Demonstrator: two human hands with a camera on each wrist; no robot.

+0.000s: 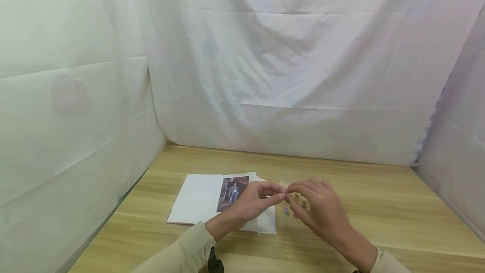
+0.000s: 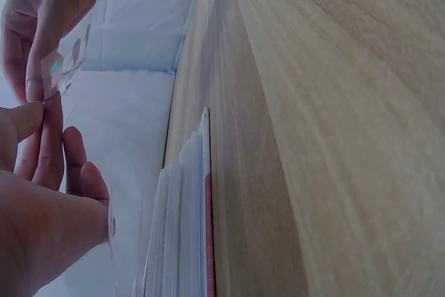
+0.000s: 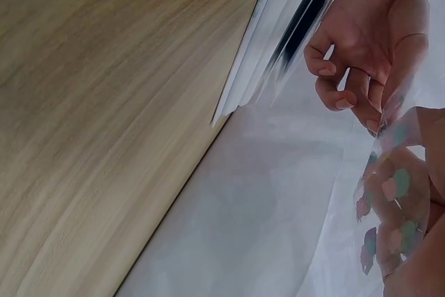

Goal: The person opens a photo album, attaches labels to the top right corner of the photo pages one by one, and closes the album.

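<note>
A clear sheet of small coloured stickers (image 3: 398,184) hangs between my two hands, above the table. My left hand (image 1: 251,201) pinches its edge between thumb and index finger, the other fingers loosely bent. Fingertip to fingertip with it, my right hand (image 1: 322,205) pinches the sheet from the other side. In the left wrist view, part of the sticker sheet (image 2: 66,67) shows below the right hand's fingers. An open book (image 1: 195,197) with white pages lies under and left of my left hand. A photo of a standing person (image 1: 232,193) is on its right page, partly covered by that hand.
The wood-grain table (image 1: 398,214) extends to both sides of the book. White cloth (image 1: 288,75) hangs behind it and along the left and right sides. A black band (image 1: 215,262) is around my left wrist.
</note>
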